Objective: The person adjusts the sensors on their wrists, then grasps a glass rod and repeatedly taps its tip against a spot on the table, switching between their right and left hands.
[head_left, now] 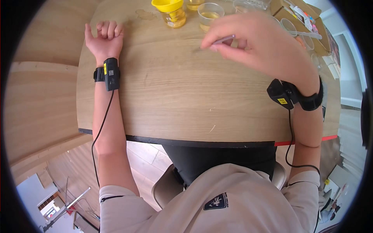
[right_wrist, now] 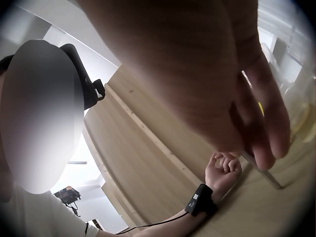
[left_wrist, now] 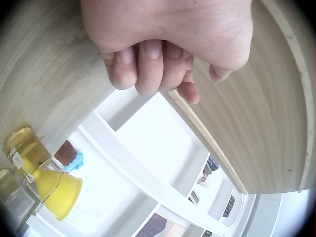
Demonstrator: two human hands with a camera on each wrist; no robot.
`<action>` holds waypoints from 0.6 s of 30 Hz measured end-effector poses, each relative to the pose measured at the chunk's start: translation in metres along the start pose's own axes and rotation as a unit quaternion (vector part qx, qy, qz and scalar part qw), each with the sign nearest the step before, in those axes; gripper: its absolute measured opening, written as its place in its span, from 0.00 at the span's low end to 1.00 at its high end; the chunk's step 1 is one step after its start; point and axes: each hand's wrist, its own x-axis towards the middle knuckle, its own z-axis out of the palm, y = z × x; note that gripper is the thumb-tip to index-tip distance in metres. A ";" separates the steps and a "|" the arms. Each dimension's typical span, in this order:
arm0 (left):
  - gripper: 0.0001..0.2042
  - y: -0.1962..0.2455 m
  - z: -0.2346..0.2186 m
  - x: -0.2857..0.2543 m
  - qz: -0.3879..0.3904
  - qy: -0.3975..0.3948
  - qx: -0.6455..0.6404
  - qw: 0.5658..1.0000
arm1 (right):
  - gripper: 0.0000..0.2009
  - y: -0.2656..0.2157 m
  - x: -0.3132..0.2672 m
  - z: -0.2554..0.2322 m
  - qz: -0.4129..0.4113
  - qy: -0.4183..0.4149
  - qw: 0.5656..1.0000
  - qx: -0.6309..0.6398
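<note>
My right hand [head_left: 252, 42], blurred by motion in the head view, pinches a thin, greyish rod [head_left: 225, 39] between thumb and fingers above the table. The right wrist view shows the rod's lower end [right_wrist: 270, 179] sticking out past the fingertips, close over the wood. Palm up at the table's left side lies my left hand [head_left: 105, 40], its fingers loosely curled with nothing in them. Beyond the right hand stands a clear cup [head_left: 211, 17] of pale yellow liquid. Beside it, a yellow funnel [head_left: 167, 4] sits in a beaker [head_left: 175, 24] of amber liquid.
Another cup [head_left: 194, 4] with yellow liquid stands at the far edge of view. At the back right are clear plastic cups [head_left: 288, 25] and a cardboard box [head_left: 322, 29] of small items. A wet patch [head_left: 146, 14] marks the table [head_left: 175, 97] left of the funnel.
</note>
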 end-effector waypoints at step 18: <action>0.23 0.000 -0.001 0.002 -0.003 -0.008 -0.012 1.000 | 0.11 0.019 0.003 0.016 0.022 0.039 0.998 -0.048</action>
